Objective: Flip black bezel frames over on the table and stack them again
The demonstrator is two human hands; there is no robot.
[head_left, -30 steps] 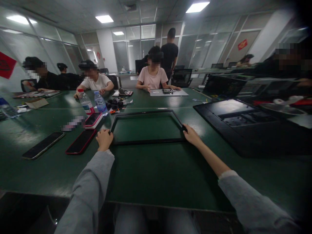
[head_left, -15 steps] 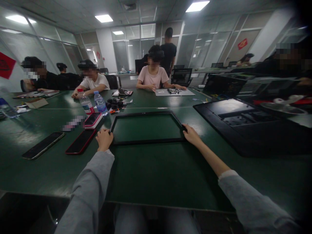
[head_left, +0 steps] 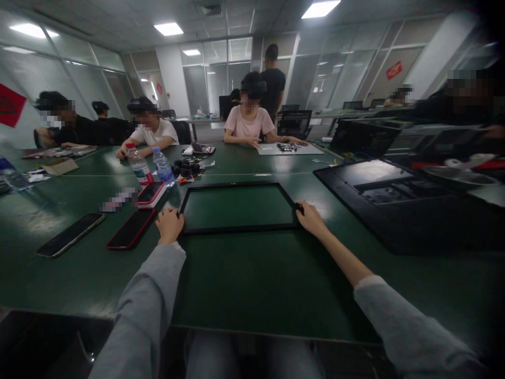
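Blue bottle label (head_left: 165,173), beyond left fingers (head_left: 174,213): lettering unreadable.
Red sign (head_left: 11,105), far to their left: marks too blurred.

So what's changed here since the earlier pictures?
Across the table, the grey board slid rightward in view; the white-shirted co-worker shifted an arm leftward. No grip changed: the left hand and right hand still hold the black frame, which stayed put.

Dim; ceiling panels (head_left: 169,29) bright; tabletop (head_left: 260,284) glare patchy
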